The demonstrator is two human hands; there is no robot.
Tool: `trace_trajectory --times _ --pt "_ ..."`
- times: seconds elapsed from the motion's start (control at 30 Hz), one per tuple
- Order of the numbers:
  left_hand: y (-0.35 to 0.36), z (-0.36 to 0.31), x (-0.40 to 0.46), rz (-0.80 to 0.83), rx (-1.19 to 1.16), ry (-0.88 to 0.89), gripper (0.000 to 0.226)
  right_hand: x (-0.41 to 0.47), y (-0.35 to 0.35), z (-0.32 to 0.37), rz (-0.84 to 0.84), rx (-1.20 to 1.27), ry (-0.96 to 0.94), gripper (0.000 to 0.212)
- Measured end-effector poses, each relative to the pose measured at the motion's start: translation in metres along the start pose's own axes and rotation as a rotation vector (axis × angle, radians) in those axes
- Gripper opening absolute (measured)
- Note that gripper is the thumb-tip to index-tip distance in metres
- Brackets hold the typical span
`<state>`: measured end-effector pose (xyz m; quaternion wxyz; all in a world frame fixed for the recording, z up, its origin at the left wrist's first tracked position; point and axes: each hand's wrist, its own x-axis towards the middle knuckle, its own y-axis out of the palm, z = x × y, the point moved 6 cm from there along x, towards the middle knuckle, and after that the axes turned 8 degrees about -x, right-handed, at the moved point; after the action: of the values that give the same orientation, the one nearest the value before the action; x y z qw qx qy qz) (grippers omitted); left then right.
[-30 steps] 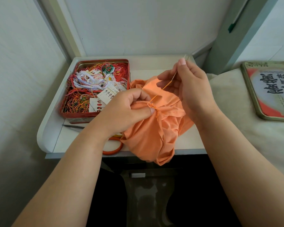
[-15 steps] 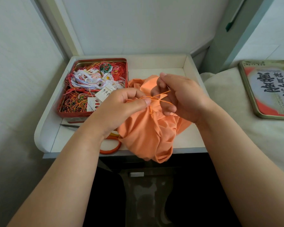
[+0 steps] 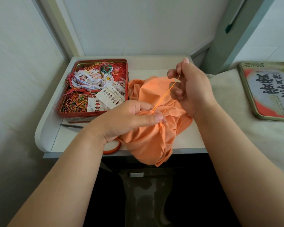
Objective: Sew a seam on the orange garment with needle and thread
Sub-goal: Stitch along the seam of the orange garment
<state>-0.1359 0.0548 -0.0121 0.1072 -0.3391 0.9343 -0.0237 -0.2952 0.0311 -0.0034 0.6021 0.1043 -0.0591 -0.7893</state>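
The crumpled orange fabric garment [image 3: 154, 128] lies bunched on the white bench [image 3: 184, 141], with its near part hanging over the bench's near edge. The left hand [image 3: 128, 118] pinches a gathered fold of the garment between thumb and fingers, its grip pressed together on the cloth. From that fold a taut orange thread [image 3: 164, 95] runs up and to the right to the right hand [image 3: 190, 89], raised above the garment's far right part; its thumb and forefinger pinch the thin needle [image 3: 179, 76], which is barely visible between the fingers. Left of the garment sits a red rectangular metal tin [image 3: 95, 118] filled with tangled coloured threads and paper cards. An orange ring-shaped loop [image 3: 112, 147] shows under the left wrist, near the bench's near edge. At the far right, on a pale cloth-covered surface, lies a printed tin lid [image 3: 269, 90].
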Motion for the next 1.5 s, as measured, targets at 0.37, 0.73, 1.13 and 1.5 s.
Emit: trace_trajectory --times 0.37,0.73,1.13,1.5 --pt "0.005 0.027 0.011 -0.103 0.178 -0.200 0.033 -0.001 0.002 0.004 -0.100 -0.313 -0.134 0.035" --pt "-0.016 0.017 0.012 -0.279 0.268 -0.078 0.058 0.010 -0.024 0.000 -0.126 0.358 0.048 0.034" --pt "-0.032 0.012 0.003 -0.519 0.236 -0.054 0.011 0.003 -0.019 0.015 -0.149 -0.165 -0.144 0.036" --pt "-0.006 0.011 0.007 -0.220 -0.514 -0.039 0.029 0.001 -0.014 0.015 -0.114 -0.168 -0.159 0.036"
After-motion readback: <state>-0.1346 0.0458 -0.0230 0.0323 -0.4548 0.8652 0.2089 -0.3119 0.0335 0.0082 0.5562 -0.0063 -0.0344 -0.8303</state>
